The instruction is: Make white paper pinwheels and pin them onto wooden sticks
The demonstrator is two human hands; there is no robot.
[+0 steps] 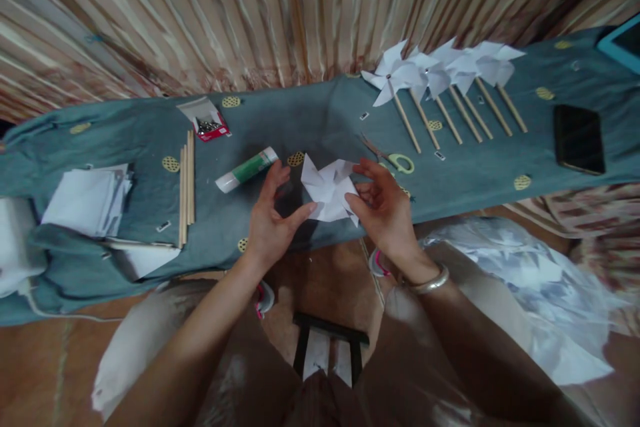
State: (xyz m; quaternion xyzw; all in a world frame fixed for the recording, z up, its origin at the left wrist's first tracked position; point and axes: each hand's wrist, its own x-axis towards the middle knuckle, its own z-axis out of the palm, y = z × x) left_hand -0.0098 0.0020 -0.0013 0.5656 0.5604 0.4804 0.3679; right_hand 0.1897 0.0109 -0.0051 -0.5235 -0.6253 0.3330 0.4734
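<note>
A white folded paper pinwheel (330, 190) is between my hands near the front edge of the cloth-covered table. My right hand (385, 210) grips its right side, thumb on top and fingers at the edge. On the other side, my left hand (273, 213) has its thumb tip touching the lower left blade, while its fingers stay apart from the paper. A green and white glue stick (247, 169) lies just beyond my left hand. Behind my right hand are scissors (400, 162) with pale green handles.
Several finished pinwheels on sticks (390, 77) lie at the back right, left of a phone (579, 139). Wooden sticks (187, 187), a box of pins (210, 125) and stacked paper (87, 200) are on the left. A plastic bag (525, 273) sits below the table's right side.
</note>
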